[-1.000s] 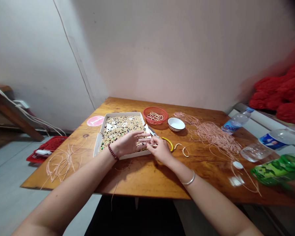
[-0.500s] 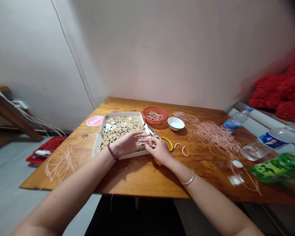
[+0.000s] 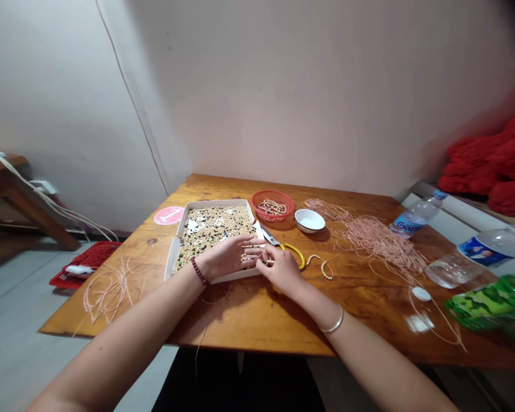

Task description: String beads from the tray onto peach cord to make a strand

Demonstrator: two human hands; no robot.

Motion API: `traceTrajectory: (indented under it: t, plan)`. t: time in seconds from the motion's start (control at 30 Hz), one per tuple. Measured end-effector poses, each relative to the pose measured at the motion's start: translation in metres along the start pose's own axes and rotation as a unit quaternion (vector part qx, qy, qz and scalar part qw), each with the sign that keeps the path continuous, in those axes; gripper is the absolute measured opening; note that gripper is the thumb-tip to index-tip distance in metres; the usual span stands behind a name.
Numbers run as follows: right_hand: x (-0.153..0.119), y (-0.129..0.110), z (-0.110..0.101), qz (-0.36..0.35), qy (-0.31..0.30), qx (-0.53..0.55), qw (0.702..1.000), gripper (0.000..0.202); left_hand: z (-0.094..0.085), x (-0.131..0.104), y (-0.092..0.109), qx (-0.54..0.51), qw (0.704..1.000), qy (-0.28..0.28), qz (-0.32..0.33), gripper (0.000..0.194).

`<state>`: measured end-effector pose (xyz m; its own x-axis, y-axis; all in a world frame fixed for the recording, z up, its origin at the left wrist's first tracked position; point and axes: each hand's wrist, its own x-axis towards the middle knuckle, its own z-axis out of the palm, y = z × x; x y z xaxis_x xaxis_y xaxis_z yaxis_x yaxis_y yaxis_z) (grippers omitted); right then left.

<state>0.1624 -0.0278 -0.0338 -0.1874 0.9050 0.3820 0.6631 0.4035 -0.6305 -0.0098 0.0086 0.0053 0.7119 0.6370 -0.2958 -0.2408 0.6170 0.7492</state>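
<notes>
My left hand (image 3: 227, 257) is palm up over the front of a white tray (image 3: 168, 264) of small cream, black and green beads (image 3: 223, 220). Its fingers are stretched out, and a few pale beads seem to lie along them. Against those fingertips, my right hand (image 3: 281, 269) is closed in a pinch on a thin cord with pale beads on it; the grip itself is partly hidden. To its right, a short beaded strand (image 3: 326, 272) curls on the table. Yellow-handled scissors (image 3: 299, 256) lie beside the tray, partly behind my right hand.
Behind the tray stand a red basket (image 3: 272, 216) of beaded strands and a white bowl (image 3: 309, 222). Pink cord (image 3: 377, 240) is heaped at right, near plastic bottles (image 3: 480, 252) and a white cap (image 3: 421, 294). Loose cord (image 3: 107, 294) lies at left, by a pink round sign (image 3: 168, 216).
The view has tilted slightly, so the whole scene sits a little lower and farther right. My right fingers have shifted slightly at the left fingertips; the left hand stays stretched out.
</notes>
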Motion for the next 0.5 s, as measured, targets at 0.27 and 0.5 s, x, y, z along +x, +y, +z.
traceTrajectory:
  t: [0.27,0.5]
  plan:
    - [-0.0005,-0.0009,0.0010,0.002,-0.008,-0.003,1.000,0.016,0.0049,-0.0021,0.0002,-0.017,1.000,0.001,0.001,0.027]
    - [-0.0001,0.0021,0.0071,0.029,-0.026,0.094,0.995,0.020,0.0047,-0.0030,0.0010,-0.038,0.999,0.034,0.003,0.025]
